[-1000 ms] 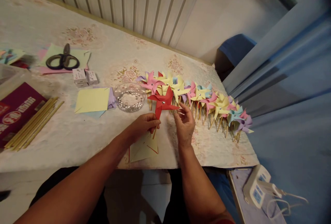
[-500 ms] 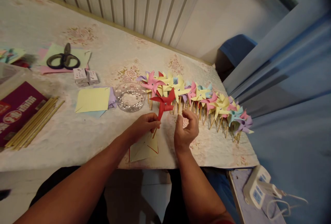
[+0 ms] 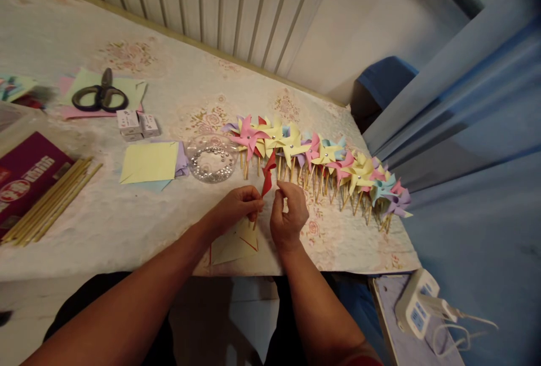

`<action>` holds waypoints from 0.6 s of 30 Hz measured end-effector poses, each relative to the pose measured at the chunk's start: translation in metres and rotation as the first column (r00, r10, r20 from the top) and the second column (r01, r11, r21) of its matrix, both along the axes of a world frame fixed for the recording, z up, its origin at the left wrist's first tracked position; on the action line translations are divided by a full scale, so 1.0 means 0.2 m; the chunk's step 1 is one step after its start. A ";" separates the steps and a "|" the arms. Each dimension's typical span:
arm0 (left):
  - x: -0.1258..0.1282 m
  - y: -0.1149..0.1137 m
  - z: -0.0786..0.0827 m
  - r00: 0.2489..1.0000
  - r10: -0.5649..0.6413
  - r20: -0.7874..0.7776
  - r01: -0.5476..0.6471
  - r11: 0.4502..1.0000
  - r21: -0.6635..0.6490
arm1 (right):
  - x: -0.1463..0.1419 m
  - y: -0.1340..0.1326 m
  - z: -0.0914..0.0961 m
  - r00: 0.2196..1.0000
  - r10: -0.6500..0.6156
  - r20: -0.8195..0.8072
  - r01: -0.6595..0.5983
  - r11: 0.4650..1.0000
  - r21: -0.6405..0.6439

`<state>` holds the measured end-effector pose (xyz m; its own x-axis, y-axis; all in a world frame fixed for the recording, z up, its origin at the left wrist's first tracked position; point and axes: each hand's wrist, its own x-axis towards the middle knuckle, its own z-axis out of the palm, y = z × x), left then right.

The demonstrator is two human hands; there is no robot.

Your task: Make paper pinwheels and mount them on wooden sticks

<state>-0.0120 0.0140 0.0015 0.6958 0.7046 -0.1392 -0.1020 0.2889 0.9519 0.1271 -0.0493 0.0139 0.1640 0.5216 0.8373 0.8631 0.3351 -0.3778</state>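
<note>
A red paper pinwheel (image 3: 267, 177) stands above the front of the table, turned nearly edge-on. My left hand (image 3: 243, 205) is closed around its thin stick, just under the blades. Close by on the right, my right hand (image 3: 291, 214) has its thumb and forefinger drawn together in a pinch beside the blades. Whether anything is between those fingertips, I cannot make out. Below the stick lies a pale yellow paper sheet (image 3: 230, 246) with a red edge showing. Behind my hands, a clear round dish (image 3: 211, 158) holds small silvery fasteners.
Finished pastel pinwheels (image 3: 325, 154) stretch in a row to the right. On the left are square papers (image 3: 149, 162), small white boxes (image 3: 129, 122), black-handled scissors (image 3: 100, 97), wooden sticks (image 3: 54, 202) and a purple box (image 3: 29, 177). A power strip (image 3: 416, 304) lies beyond the front right corner.
The red pinwheel has turned from facing me to nearly edge-on. My right hand has moved left, closer to its blades, with its fingertips nearer together. My left hand stays on the stick.
</note>
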 end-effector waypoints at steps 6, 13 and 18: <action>0.01 -0.01 0.00 0.999 -0.039 0.032 0.042 0.996 -0.077 | 0.01 0.02 -0.05 0.992 -0.019 0.122 0.023 0.999 -0.037; 0.01 -0.02 -0.02 0.993 -0.079 0.088 0.093 0.981 -0.169 | 0.02 0.06 -0.06 0.988 -0.018 0.155 0.025 0.999 -0.043; 0.01 -0.03 -0.03 0.987 -0.102 0.127 0.127 0.971 -0.202 | 0.03 0.07 -0.08 0.986 -0.034 0.164 0.041 0.998 -0.042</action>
